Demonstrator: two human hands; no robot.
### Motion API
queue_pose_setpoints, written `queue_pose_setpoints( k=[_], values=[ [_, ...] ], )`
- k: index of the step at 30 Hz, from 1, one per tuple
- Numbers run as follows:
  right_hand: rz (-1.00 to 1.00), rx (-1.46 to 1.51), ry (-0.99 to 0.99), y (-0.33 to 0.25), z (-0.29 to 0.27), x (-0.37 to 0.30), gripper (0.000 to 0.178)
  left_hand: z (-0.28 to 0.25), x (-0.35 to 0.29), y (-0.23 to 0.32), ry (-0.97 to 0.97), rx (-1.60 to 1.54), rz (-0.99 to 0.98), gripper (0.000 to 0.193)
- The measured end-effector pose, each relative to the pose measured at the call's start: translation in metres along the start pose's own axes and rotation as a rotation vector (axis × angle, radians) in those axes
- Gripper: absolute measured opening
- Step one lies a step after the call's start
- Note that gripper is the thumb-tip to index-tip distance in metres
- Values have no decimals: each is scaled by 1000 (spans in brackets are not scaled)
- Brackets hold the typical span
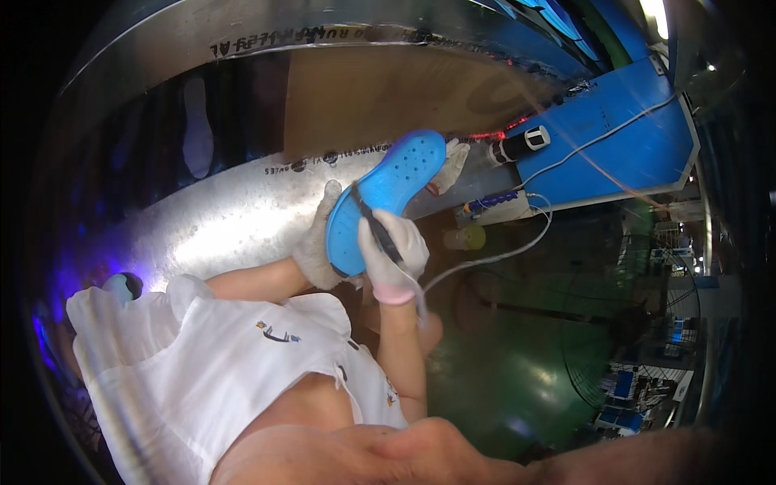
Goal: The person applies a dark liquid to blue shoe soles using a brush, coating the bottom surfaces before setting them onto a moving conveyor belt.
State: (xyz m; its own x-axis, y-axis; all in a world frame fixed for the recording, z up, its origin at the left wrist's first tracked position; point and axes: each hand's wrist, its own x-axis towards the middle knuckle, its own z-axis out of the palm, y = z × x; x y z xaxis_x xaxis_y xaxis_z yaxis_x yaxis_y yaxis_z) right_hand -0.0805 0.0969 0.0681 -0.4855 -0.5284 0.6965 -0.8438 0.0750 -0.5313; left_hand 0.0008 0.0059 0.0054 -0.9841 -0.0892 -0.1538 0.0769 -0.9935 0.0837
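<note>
My left hand [314,255], in a grey fuzzy glove, grips the heel end of a blue shoe sole [408,166] from its left side, thumb up along the edge. The sole is tilted, its toe end pointing up and right, with small round holes across that end. My right hand [396,246], in a white glove with a pink cuff, is closed around a dark pen-shaped tool [373,220]. The tool's tip is at the sole's narrow middle; contact is hard to tell. A pale glove [455,164] shows behind the toe end; whether a hand fills it is unclear.
Beyond the sole runs a shiny metal ledge [210,230] beside a brown belt [388,93]. A pale sole shape [196,129] lies on the dark part. Right: a blue cabinet [614,145], black cylinder [517,145], white cord [541,222], yellow-green roll [471,237] and wire-caged fan [582,356].
</note>
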Motion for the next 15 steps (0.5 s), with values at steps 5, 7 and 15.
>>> queue_pose_setpoints(
  k=[5,7,15],
  values=[
    [64,-184,118,-1,-11,10,21,-3,4,2,-93,44,40,92],
    [-174,-259,-12,-20,-10,9,20,-3,4,0,-105,47,72,92],
    [-92,-157,-10,-22,-24,11,19,0,9,7,-176,79,144,92]
  ],
)
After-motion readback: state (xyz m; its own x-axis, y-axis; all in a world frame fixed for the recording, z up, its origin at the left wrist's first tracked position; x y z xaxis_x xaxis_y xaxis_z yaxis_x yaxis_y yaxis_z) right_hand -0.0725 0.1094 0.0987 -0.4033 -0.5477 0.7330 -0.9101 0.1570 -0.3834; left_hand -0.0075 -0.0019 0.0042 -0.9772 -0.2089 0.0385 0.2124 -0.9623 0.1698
